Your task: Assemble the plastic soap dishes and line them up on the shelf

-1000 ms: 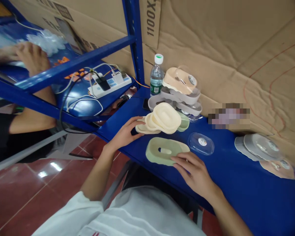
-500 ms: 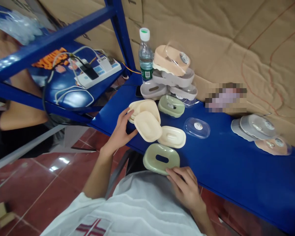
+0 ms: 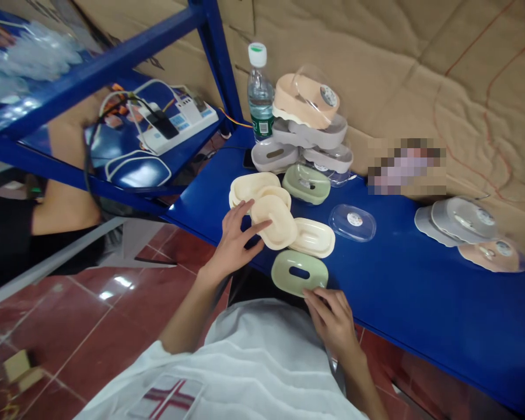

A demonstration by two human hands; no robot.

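Note:
My right hand (image 3: 332,318) pinches the near edge of a green soap dish (image 3: 284,274) with an oblong slot, held tilted at the table's front edge. My left hand (image 3: 236,236) has its fingers apart; the index finger lies over a cream oval tray (image 3: 277,233), and the thumb is below its near side. That tray leans on other cream pieces (image 3: 254,185) behind it. To its right lies another cream tray (image 3: 315,238) with a raised middle. A second green soap dish (image 3: 307,185) and a clear lid (image 3: 353,223) with a round sticker sit farther back.
Stacked grey dishes (image 3: 275,154), a peach dish (image 3: 304,99) and a water bottle (image 3: 261,102) stand at the back. Grey lidded dishes (image 3: 464,219) lie right on the blue table (image 3: 420,291). A blue frame bar (image 3: 114,58) crosses left, by a power strip (image 3: 188,125) and another person's arm (image 3: 65,175).
My left hand has moved right, from beside the cream pieces to over the front cream tray. The green dish in my right hand has tilted and shifted slightly. The other person's arm has moved.

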